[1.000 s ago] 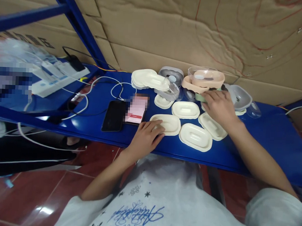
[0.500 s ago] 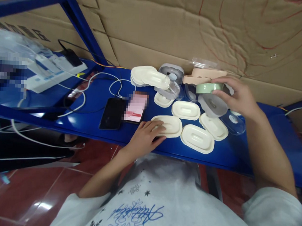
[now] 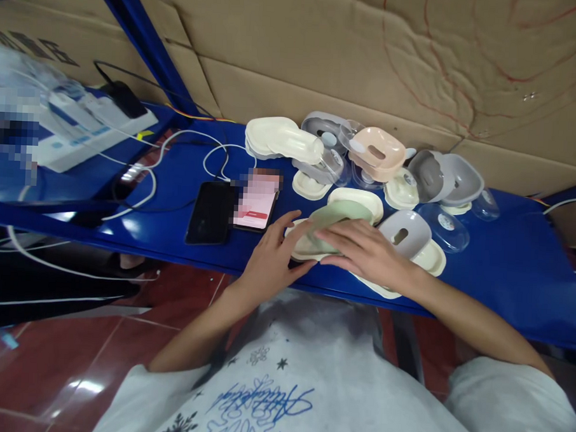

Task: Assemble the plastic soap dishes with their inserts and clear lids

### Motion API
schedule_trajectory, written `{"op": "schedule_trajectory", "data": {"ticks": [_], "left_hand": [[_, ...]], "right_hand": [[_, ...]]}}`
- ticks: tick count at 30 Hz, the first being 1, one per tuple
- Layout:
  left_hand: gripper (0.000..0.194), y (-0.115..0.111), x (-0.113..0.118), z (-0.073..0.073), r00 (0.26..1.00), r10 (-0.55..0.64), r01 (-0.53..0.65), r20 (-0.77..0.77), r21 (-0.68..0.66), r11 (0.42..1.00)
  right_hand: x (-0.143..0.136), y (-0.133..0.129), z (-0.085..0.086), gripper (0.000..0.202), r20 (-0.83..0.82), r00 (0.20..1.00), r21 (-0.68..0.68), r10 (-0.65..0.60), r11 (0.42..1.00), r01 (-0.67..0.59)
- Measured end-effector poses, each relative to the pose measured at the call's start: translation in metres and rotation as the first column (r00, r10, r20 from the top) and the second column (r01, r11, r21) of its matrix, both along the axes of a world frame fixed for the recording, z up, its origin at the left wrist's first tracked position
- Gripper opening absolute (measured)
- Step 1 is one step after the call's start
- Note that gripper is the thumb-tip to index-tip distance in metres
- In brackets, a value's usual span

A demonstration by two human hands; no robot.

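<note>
My right hand (image 3: 367, 251) grips the near side of a pale green soap dish (image 3: 350, 209), which is slightly blurred and held over a cream oval tray (image 3: 300, 248). At that tray's left end is my left hand (image 3: 277, 254), fingers apart and curved around the edge, thumb along the front. Whether it also touches the green dish I cannot tell. Behind the green dish lies another cream tray (image 3: 365, 197). To the right, a grey slotted dish (image 3: 406, 231) rests on a further cream tray (image 3: 433, 259). The front cream tray (image 3: 384, 290) is mostly hidden under my right forearm.
Along the back sit a stack of cream pieces (image 3: 272, 136), a peach slotted dish (image 3: 379, 153), grey dishes (image 3: 464, 179) and clear covers (image 3: 444, 229). Two phones, one dark (image 3: 209, 212) and one lit (image 3: 255, 205), lie left among white cables (image 3: 177, 135). A cardboard wall (image 3: 299, 51) stands behind.
My right hand has brought the green dish from the back right to the cream tray by my left hand. My left hand's fingers have lifted from the tray's middle to its end.
</note>
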State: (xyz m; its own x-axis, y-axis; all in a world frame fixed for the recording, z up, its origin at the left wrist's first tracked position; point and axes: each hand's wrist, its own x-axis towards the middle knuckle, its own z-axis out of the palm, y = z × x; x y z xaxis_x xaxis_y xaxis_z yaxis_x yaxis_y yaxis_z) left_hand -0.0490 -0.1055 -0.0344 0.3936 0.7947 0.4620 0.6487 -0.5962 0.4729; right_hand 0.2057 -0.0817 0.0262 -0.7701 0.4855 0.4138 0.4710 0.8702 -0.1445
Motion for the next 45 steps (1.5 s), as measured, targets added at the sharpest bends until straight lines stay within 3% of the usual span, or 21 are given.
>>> {"op": "schedule_trajectory", "data": {"ticks": [4,8,11,14,18,25,29,33,36,40,45], "left_hand": [[0.071,0.001,-0.001,0.0,0.999,-0.003,0.003,-0.051,0.004,1.0],[0.069,0.002,-0.001,-0.001,0.999,-0.011,0.012,-0.05,0.025,1.0],[0.071,0.002,-0.002,-0.003,1.0,-0.024,0.024,-0.018,0.004,1.0],[0.072,0.002,-0.003,-0.004,0.999,-0.041,0.041,-0.007,-0.004,0.999],[0.053,0.003,-0.004,-0.004,0.995,-0.016,0.022,-0.095,0.058,0.998],[0.045,0.005,-0.003,-0.006,0.984,-0.086,0.1,-0.153,0.085,0.991],[0.038,0.004,-0.002,-0.004,0.985,-0.101,0.111,-0.142,0.066,0.992],[0.031,0.003,-0.002,0.0,0.987,-0.103,0.108,-0.124,0.035,0.993],[0.028,0.003,-0.001,0.001,0.992,-0.084,0.089,-0.098,0.042,0.995],[0.029,0.003,0.001,0.002,0.993,-0.07,0.074,-0.093,0.037,0.997],[0.027,0.004,0.001,0.004,0.989,-0.108,0.114,-0.101,0.055,0.992]], "right_hand": [[0.011,0.007,0.001,0.069,0.055,0.995,-0.125,0.081,0.989,-0.073],[0.031,0.014,0.006,0.045,0.125,0.991,-0.103,-0.053,0.992,0.066],[0.028,0.014,0.002,0.03,0.14,0.986,-0.067,-0.093,0.992,0.103],[0.011,0.008,-0.004,0.029,0.167,0.981,-0.006,-0.1,0.995,0.102],[-0.004,-0.003,-0.011,0.032,0.2,0.979,0.002,-0.039,0.999,0.04],[0.004,-0.01,-0.023,0.05,0.219,0.976,-0.058,0.004,0.998,0.009],[0.01,-0.008,-0.013,0.046,0.183,0.982,-0.076,0.041,0.997,-0.028],[0.041,-0.026,0.01,0.046,0.117,0.988,-0.108,-0.101,0.988,0.113],[0.078,-0.051,0.014,0.049,0.11,0.955,-0.131,-0.275,0.948,0.288],[0.117,-0.078,-0.008,0.056,0.107,0.862,-0.066,-0.495,0.862,0.503],[0.119,-0.072,-0.032,0.042,0.113,0.838,0.047,-0.534,0.845,0.532]]}}
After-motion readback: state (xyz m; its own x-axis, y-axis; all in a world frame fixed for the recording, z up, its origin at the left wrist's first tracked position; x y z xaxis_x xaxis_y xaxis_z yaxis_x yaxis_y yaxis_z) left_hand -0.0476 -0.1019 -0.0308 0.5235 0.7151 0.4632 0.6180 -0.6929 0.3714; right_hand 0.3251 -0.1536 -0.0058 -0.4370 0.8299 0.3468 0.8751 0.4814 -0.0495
